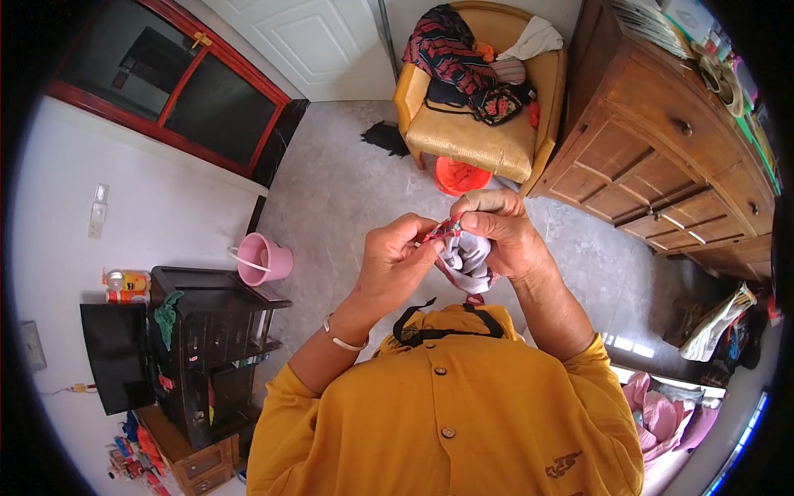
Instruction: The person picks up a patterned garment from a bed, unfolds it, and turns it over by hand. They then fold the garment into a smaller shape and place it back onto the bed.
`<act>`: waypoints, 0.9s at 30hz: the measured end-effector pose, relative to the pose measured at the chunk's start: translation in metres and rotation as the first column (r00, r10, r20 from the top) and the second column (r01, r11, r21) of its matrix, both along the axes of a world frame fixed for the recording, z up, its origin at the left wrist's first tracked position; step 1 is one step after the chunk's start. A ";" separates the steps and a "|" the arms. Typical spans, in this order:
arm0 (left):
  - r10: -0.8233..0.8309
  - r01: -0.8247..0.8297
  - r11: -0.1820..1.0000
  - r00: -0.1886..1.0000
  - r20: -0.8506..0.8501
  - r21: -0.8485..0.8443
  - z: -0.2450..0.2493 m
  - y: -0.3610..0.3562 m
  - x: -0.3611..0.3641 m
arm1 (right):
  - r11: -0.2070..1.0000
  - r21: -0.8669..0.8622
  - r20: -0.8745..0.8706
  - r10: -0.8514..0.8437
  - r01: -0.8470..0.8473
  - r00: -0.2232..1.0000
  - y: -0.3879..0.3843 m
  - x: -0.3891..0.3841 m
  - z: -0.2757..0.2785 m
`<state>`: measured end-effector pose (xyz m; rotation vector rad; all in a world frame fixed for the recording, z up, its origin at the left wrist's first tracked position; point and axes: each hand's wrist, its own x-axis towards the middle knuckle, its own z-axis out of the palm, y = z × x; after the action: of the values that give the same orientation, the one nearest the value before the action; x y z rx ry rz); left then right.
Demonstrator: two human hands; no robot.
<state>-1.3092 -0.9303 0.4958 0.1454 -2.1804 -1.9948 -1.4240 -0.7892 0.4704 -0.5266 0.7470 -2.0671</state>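
A small cloth item (467, 258), pale grey inside with a red patterned edge, hangs between my two hands in front of my chest. My left hand (394, 263) pinches the left end of the red edge between thumb and fingers. My right hand (505, 231) grips the same edge from the right, its index finger wrapped in a tan covering. The two thumbs are close together. The cloth's lower part hangs loosely above the black straps at my waist.
Ahead stands a tan armchair (471, 142) heaped with clothes, a red basin (461, 176) beneath its front. A wooden cabinet (653, 140) is at the right. At the left are a pink bucket (265, 259) and a dark shelf unit (223, 326).
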 end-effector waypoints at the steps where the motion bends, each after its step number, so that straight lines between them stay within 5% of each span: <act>1: 0.012 -0.013 0.998 1.000 -0.021 -0.055 -0.007 -0.003 -0.001 | 1.000 0.009 0.024 -0.003 0.003 1.000 0.000 0.000 0.002; 6: 0.168 -0.187 0.961 0.980 -0.109 -0.205 -0.024 -0.007 -0.003 | 0.998 0.010 0.090 -0.056 0.055 0.994 -0.001 0.000 -0.002; 13: 0.079 -0.098 0.991 0.977 -0.198 -0.089 -0.032 0.014 -0.004 | 0.999 -0.006 0.116 -0.049 0.050 0.992 -0.001 0.000 -0.002; 16: 0.181 -0.173 0.983 0.958 -0.221 0.053 -0.026 0.029 -0.006 | 0.998 -0.014 0.138 -0.056 0.059 0.989 -0.003 0.000 -0.001; 23: 0.164 -0.167 0.986 0.978 -0.127 -0.014 -0.026 0.006 -0.009 | 0.995 0.008 0.193 -0.104 0.104 0.976 -0.006 -0.005 0.005; 27: 0.133 -0.125 0.938 0.991 -0.002 0.323 -0.019 -0.005 -0.005 | 0.983 0.059 0.188 -0.181 0.173 0.965 -0.006 -0.011 -0.001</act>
<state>-1.3146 -0.9350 0.4769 0.2985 -1.7635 -2.2464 -1.4350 -0.7955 0.4699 -0.2382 0.7429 -2.2247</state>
